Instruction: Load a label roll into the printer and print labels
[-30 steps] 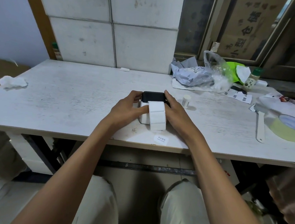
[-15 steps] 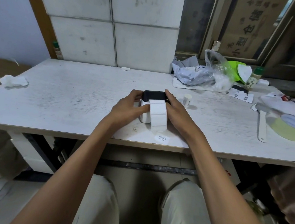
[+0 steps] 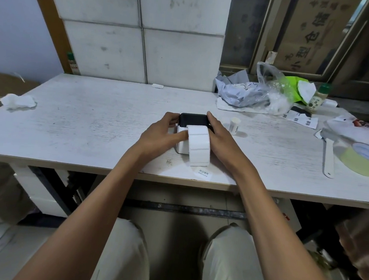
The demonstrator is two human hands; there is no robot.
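Note:
A small white label printer (image 3: 181, 145) with a black lid (image 3: 193, 120) stands near the front edge of the white table (image 3: 92, 119). A strip of blank white labels (image 3: 198, 145) hangs out of it over the front and curls down to the table. My left hand (image 3: 161, 136) grips the printer's left side, thumb against the strip's edge. My right hand (image 3: 220, 138) grips its right side, fingers reaching the lid. A single printed label (image 3: 203, 173) lies on the table in front of the printer.
A small white roll core (image 3: 234, 126) stands right of the printer. Crumpled bags (image 3: 255, 92), a bottle (image 3: 317, 98) and papers lie at the back right. A tape roll (image 3: 364, 160) and white stick (image 3: 329, 158) sit at far right, a tissue (image 3: 18, 101) at far left.
Both hands stay on the printer. The label strip looks nearly the same length; nothing else has visibly moved.

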